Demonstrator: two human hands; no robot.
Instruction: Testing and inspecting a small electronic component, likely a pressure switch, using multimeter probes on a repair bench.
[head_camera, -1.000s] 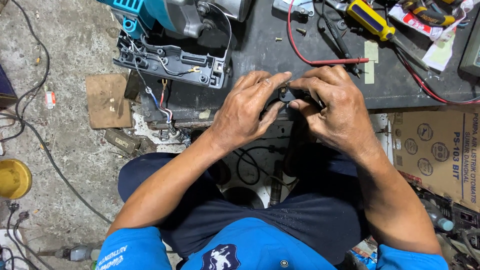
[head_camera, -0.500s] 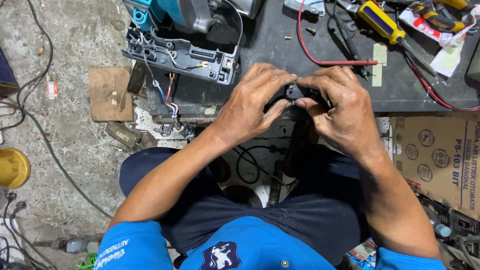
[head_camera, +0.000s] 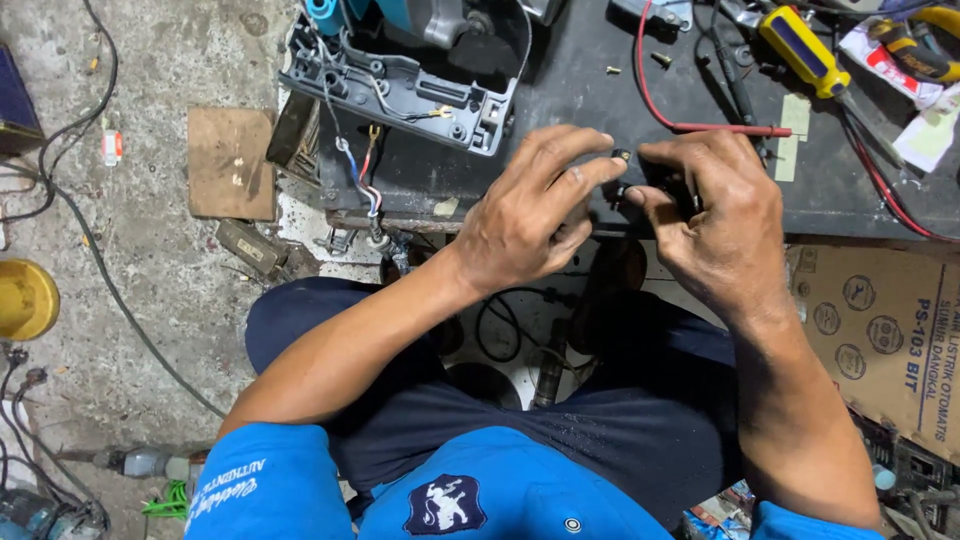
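Note:
My left hand (head_camera: 535, 205) and my right hand (head_camera: 715, 215) meet over the front edge of a black workbench (head_camera: 580, 90). Together they pinch a small black part (head_camera: 622, 185), mostly hidden by my fingers. My left thumb and forefinger touch it from the left, and my right fingers curl around it from the right. Just beyond my left hand lies an opened power tool housing (head_camera: 400, 85) with loose coloured wires (head_camera: 365, 180) hanging from it.
A red probe lead (head_camera: 720, 128), a yellow-and-blue screwdriver (head_camera: 800, 50) and small screws lie on the bench. A cardboard box (head_camera: 885, 330) stands at right. On the concrete floor are a wooden block (head_camera: 232, 162), a yellow container (head_camera: 25, 298) and black cables.
The view has shifted so the bench and my hands sit lower and more central. My fingers have reworked their hold on the small black part; both hands stay together.

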